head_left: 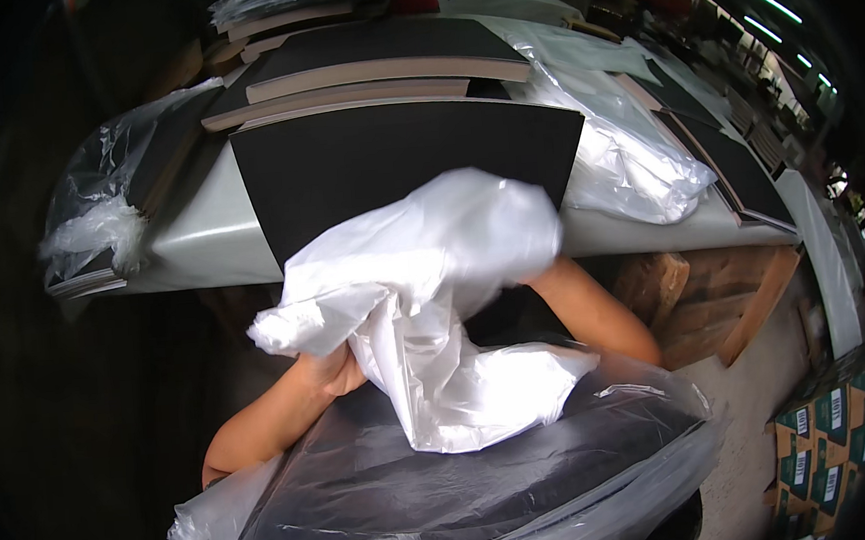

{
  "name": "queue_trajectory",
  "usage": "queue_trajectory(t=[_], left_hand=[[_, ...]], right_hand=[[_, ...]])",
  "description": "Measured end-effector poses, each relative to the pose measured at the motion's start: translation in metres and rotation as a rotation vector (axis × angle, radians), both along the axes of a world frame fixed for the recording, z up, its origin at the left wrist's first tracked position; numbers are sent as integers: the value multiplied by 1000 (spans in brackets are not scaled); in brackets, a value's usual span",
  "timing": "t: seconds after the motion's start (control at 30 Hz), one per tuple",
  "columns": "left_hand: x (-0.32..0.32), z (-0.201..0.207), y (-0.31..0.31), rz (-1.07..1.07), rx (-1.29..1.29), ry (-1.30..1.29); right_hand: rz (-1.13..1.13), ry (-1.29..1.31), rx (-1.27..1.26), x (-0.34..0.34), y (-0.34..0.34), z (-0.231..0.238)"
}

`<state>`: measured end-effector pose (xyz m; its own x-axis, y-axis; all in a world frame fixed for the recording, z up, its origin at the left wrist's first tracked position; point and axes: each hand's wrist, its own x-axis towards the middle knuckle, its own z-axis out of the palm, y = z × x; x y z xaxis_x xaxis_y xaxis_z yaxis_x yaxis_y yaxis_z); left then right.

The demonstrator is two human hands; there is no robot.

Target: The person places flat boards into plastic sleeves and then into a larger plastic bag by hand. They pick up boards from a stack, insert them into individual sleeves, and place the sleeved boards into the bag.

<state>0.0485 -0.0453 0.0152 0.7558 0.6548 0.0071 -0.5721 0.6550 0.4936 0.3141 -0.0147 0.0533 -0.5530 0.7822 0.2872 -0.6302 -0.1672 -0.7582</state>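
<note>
A large, crumpled, translucent white plastic bag (423, 271) hangs in front of me, its upper right part smeared by motion. Around its lower left side, my left hand (337, 371) is closed on the plastic, with the fingertips hidden in the folds. My right forearm (596, 314) reaches up behind the bag, which covers my right hand. Below the bag, a black board or stack in clear plastic wrap (369, 505) lies close to my body. Just beyond my hands, a black board (385, 163) leans over the table's front edge, partly hidden by the bag.
Stacked black boards (377, 48) lie on the covered table (204, 226). Plastic-wrapped boards sit at its left, and loose clear plastic (615, 157) lies to the right. A wooden support (725, 295) stands underneath. Printed cartons (831, 448) are piled on the lower right.
</note>
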Motion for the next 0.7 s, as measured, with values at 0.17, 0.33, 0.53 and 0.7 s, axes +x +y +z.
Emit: queue_trajectory(t=[0.17,0.33,0.53,0.7], left_hand=[[0,21,-5,65,-13,37],[-14,-11,1,-26,262,293],[-25,-31,6,-78,596,448],[-78,5,39,10,1437,1123]], right_hand=[[-150,190,-516,-22,-33,10],[-301,-120,-56,6,-18,17],[-707,30,-36,-7,-9,44],[-920,60,46,5,-12,55]])
